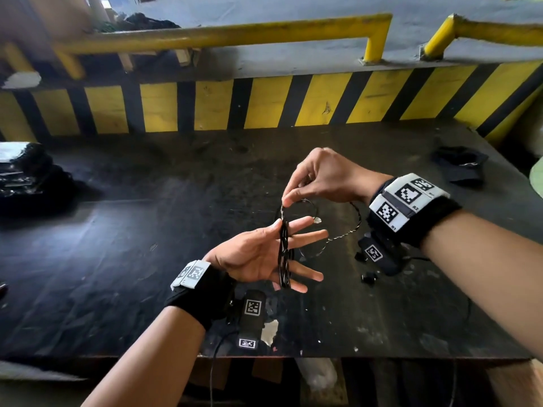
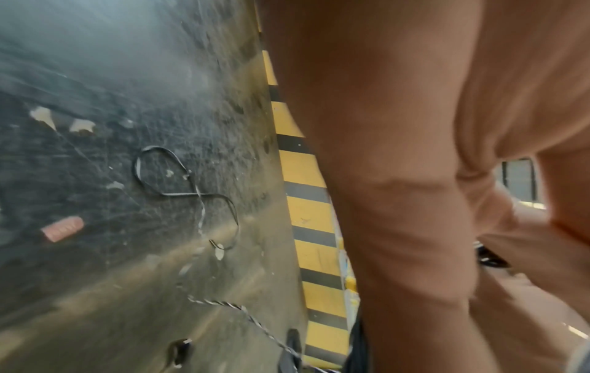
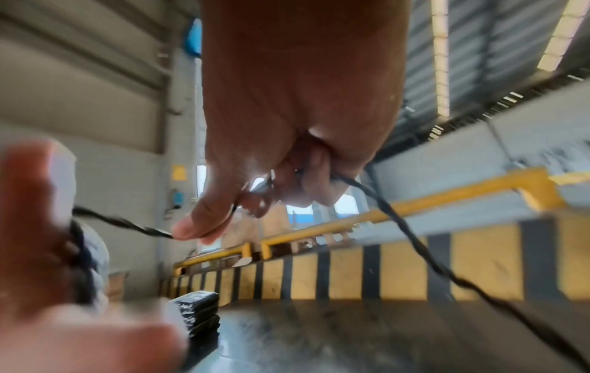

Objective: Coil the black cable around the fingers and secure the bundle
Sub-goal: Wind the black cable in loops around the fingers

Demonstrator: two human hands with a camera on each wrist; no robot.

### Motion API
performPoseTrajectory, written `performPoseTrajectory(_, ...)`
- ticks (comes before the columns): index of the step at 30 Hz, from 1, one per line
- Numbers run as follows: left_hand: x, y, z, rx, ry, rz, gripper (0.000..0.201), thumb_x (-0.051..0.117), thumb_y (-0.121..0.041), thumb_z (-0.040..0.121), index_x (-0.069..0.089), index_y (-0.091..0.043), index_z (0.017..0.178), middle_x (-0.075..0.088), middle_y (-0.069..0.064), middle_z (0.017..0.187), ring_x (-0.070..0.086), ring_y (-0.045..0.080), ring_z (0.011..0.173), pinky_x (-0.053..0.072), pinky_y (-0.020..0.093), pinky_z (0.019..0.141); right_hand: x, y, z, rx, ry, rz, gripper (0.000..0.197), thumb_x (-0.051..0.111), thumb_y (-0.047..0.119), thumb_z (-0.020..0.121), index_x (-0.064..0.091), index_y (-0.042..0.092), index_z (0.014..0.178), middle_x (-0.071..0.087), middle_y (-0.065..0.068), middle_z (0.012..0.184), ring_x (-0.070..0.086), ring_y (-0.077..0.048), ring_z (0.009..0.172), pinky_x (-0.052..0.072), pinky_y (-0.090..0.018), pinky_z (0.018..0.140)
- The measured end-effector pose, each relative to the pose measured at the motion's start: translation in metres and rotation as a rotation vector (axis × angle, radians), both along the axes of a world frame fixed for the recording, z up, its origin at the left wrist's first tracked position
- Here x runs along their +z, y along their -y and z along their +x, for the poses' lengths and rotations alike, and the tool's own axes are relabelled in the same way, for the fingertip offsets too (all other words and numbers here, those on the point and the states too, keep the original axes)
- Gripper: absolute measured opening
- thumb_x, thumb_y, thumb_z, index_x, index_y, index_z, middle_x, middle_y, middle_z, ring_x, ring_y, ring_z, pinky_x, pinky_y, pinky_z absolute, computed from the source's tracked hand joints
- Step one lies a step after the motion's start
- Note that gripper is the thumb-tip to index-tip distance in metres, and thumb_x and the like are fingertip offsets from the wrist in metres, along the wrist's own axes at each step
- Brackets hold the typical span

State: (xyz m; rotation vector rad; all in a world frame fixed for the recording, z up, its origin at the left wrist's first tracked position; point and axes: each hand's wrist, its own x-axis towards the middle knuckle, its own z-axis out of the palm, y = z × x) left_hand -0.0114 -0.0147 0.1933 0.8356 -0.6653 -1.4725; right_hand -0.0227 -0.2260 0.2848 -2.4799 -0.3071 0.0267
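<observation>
My left hand is held palm up over the dark table, fingers straight and spread. Several turns of the black twisted cable are wound around those fingers as a coil. Just above it, my right hand pinches the cable between thumb and forefinger. In the right wrist view the right hand grips the strand, which runs left to the blurred coil on the left hand. The loose tail hangs down to the right and lies in loops on the table.
A yellow-and-black striped barrier with a yellow rail borders the table's far side. Black bagged bundles are stacked at the left edge. A dark cloth item lies at the far right, and small black pieces under my right wrist.
</observation>
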Motion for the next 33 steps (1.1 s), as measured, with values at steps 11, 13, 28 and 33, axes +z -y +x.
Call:
performPoseTrajectory(11,0.02,0.002,0.023,0.191,0.035,-0.154,0.047,0.042,-0.051,0.099,0.044,-0.04,0.145,0.012,0.003,0.168,0.013,0.066,0.139,0.01,0.08,0.109,-0.128,-0.035,-0.057,-0.034,-0.222,0.482,0.017,0.068,0.032,0.097,0.08,0.027,0.109,0.068,0.011,0.066,0.061,-0.008,0.057,0.051,-0.042,0.071)
performPoseTrajectory(13,0.012,0.0,0.034,0.233,0.039,-0.115,0.05,0.045,-0.053,0.097,0.041,-0.042,0.146,0.015,0.002,0.168,0.015,0.066,0.14,0.013,0.076,0.112,-0.13,-0.044,-0.062,-0.004,-0.221,0.397,0.022,0.064,0.036,0.1,0.081,0.025,0.11,0.064,0.005,0.061,0.055,0.0,0.051,0.051,-0.028,0.068)
performPoseTrajectory(28,-0.024,-0.004,0.041,0.33,0.06,0.177,0.071,0.066,-0.059,0.083,0.044,-0.039,0.147,0.047,-0.005,0.153,0.065,0.036,0.112,0.053,0.055,0.088,-0.043,-0.045,-0.063,0.042,-0.179,-0.33,0.02,0.064,0.051,0.092,0.079,0.039,0.097,0.075,0.01,0.1,0.068,-0.016,0.101,0.044,-0.031,0.079)
performPoseTrajectory(33,-0.033,-0.001,0.033,0.213,0.075,0.176,0.065,0.068,-0.055,0.084,0.057,-0.02,0.138,0.068,0.006,0.123,0.045,0.053,0.127,0.03,0.069,0.107,0.011,-0.049,-0.048,0.095,-0.038,-0.628,0.022,0.072,0.047,0.088,0.076,0.035,0.106,0.07,0.004,0.102,0.068,-0.023,0.095,0.047,-0.031,0.074)
